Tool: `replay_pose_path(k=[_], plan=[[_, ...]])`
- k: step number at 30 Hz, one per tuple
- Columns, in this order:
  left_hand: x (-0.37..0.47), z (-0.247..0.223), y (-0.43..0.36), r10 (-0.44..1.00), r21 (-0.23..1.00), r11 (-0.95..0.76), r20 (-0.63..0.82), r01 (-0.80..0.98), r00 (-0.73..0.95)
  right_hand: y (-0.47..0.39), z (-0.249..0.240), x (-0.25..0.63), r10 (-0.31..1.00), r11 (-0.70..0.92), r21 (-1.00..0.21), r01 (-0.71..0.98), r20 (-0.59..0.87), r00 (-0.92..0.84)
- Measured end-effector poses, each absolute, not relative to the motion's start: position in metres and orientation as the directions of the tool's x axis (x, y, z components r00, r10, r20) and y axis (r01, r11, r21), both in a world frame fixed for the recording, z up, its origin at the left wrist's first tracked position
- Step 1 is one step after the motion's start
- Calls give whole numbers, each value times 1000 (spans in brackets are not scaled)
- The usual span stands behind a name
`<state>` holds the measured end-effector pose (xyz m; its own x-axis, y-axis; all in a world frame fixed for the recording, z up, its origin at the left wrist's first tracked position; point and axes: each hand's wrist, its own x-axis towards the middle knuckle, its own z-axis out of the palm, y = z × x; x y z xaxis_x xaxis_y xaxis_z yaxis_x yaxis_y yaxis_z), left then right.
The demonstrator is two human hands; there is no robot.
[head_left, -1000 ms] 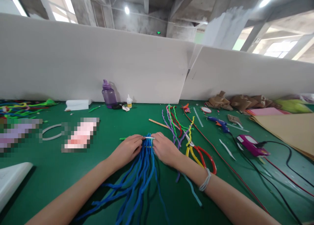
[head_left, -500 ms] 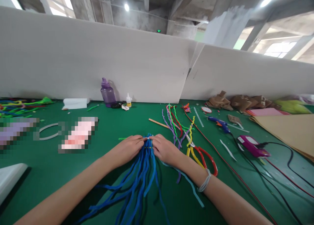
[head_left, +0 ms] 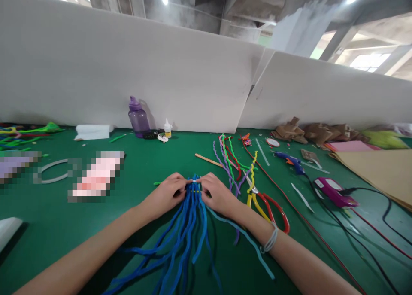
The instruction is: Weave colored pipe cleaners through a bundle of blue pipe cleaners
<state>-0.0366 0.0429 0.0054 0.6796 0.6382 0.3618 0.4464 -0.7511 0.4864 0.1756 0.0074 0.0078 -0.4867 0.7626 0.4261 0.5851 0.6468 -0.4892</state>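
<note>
A bundle of blue fuzzy strands (head_left: 185, 239) is bound near its top by a small white band, with a yellow strip just below. Its long ends fan out over the green table (head_left: 135, 162) toward me. My left hand (head_left: 170, 194) pinches the bundle's left side at the band. From the right, my right hand (head_left: 216, 193) pinches it at the same height. The two index fingers point at each other across the band. One light blue strand (head_left: 254, 243) passes under my right forearm.
Right of my hands lie colourful twisted strands (head_left: 230, 162), red-and-yellow-handled scissors (head_left: 268, 207), a blue glue gun (head_left: 289, 159) and a purple device (head_left: 334, 192) with cords. At the back stand a purple bottle (head_left: 139, 120) and a small glue bottle (head_left: 168, 129). Brown paper (head_left: 376, 168) lies far right.
The camera view has shifted slightly. Both hands stay at the band, their fingers a little more bent, with gaps now showing inside the curled fingers.
</note>
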Motion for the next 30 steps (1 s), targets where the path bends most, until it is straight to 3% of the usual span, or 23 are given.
replay_pose_path(k=[18, 23, 30], plan=[[-39, 4, 51, 657, 506, -734, 358, 454, 664, 17, 6, 176, 783, 621, -498, 606, 421, -457], [-40, 1, 49, 639, 442, -764, 423, 470, 642, 16, 4, 176, 807, 589, -528, 612, 418, -417], [-40, 7, 44, 643, 362, -763, 343, 536, 684, 14, 3, 173, 828, 555, -415, 721, 364, -428]])
